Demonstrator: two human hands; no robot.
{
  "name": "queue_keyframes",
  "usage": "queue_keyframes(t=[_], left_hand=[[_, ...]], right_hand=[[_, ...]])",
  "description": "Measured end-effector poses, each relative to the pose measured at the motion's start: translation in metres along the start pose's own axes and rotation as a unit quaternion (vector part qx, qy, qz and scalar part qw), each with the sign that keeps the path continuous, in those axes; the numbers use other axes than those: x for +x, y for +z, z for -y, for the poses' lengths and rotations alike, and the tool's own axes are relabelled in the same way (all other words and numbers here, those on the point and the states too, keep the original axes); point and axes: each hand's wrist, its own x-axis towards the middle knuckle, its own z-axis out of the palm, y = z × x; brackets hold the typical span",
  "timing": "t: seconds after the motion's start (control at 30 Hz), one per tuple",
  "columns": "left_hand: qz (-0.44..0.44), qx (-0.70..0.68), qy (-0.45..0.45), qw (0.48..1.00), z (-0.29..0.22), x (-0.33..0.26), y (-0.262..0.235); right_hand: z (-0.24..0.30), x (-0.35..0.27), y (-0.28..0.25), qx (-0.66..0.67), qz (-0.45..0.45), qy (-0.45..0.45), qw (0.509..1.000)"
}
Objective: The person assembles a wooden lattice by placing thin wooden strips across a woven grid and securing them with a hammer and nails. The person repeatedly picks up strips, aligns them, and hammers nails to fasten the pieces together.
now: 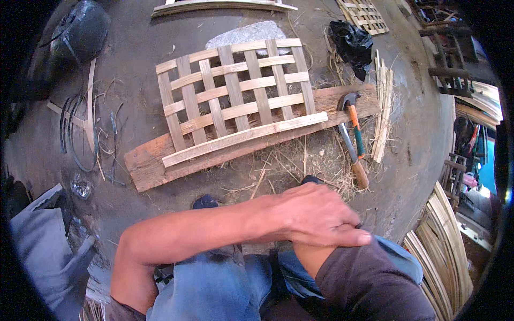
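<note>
My left hand (321, 214) reaches across my body and is closed over my bent right arm, its thumb lying at the edge of the dark sleeve (369, 273). My right hand does not show; the left forearm and hand cover that spot. Beyond my hands, a woven lattice panel (235, 93) of flat wooden strips rests on a long wooden plank (147, 158). A pale strip (241, 139) runs along the panel's near edge. On the plank's right end lies a claw hammer (353, 117) with an orange and green handle. Beside it is a metal-bladed tool with a wooden handle (360, 175).
Wood shavings (267, 174) litter the floor before the plank. A pale stone slab (246, 35) sits behind the panel, with a black plastic bag (350, 45) to its right. Strips (383, 107) lie right of the hammer. More strips (441, 241) are stacked at the right; black bands (69, 125) lie left.
</note>
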Motion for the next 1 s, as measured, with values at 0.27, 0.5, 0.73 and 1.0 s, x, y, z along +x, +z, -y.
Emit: queue_keyframes(t=[0.27, 0.5, 0.73, 1.0], left_hand=[[-0.138, 0.127, -0.081, 0.979, 0.035, -0.075, 0.018], [-0.563, 0.140, -0.311, 0.753, 0.066, -0.231, 0.043], [-0.691, 0.122, -0.285, 0.653, 0.090, -0.264, 0.047], [-0.666, 0.150, -0.253, 0.686, 0.089, -0.252, 0.036]], right_hand=[[-0.029, -0.032, -0.015, 0.059, -0.224, -0.085, 0.969], [-0.109, -0.206, -0.147, -0.004, -0.265, 0.130, 0.955], [-0.104, -0.233, -0.216, -0.176, -0.395, 0.089, 0.897], [0.076, -0.211, -0.174, -0.162, -0.492, -0.363, 0.774]])
